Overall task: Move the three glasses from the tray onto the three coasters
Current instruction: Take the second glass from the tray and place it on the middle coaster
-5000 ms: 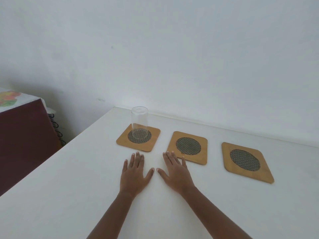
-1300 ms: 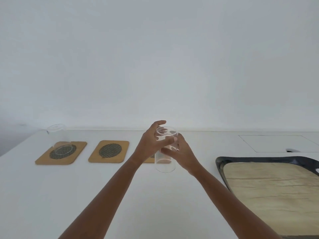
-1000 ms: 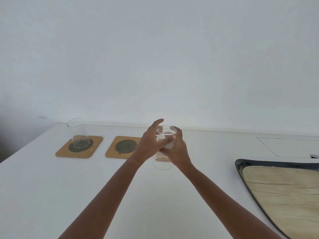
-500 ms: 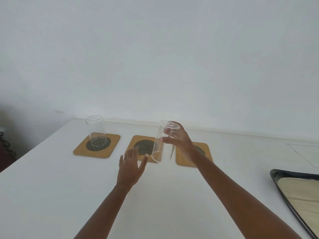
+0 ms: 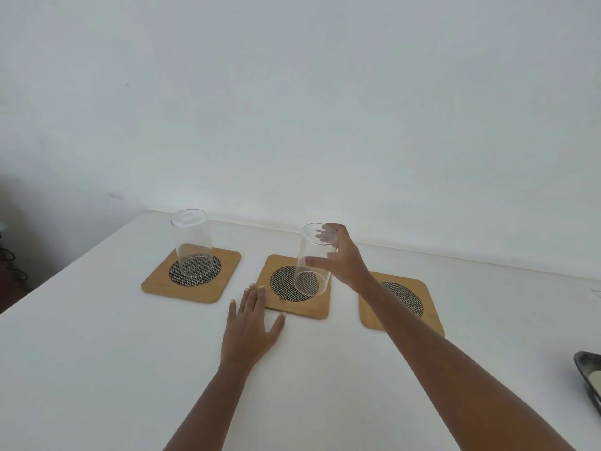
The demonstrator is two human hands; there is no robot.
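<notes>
Three square wooden coasters with dark woven centres lie in a row on the white table. A clear glass (image 5: 192, 242) stands upside down on the left coaster (image 5: 153, 283). My right hand (image 5: 341, 258) grips a second clear glass (image 5: 312, 260), inverted and slightly tilted, over the middle coaster (image 5: 320, 307); whether its rim touches the coaster I cannot tell. My right forearm crosses the right coaster (image 5: 422, 307), which bears no glass. My left hand (image 5: 248, 330) lies flat and open on the table, fingertips at the middle coaster's near left edge.
A corner of the dark tray (image 5: 585, 366) shows at the right edge. The white wall rises just behind the coasters. The table's left edge runs diagonally, with a dark gap beyond it at far left.
My right hand has carried the glass left and down over the middle coaster. My left hand let go of the glass and has settled flat on the table. The view swung left, away from the tray.
</notes>
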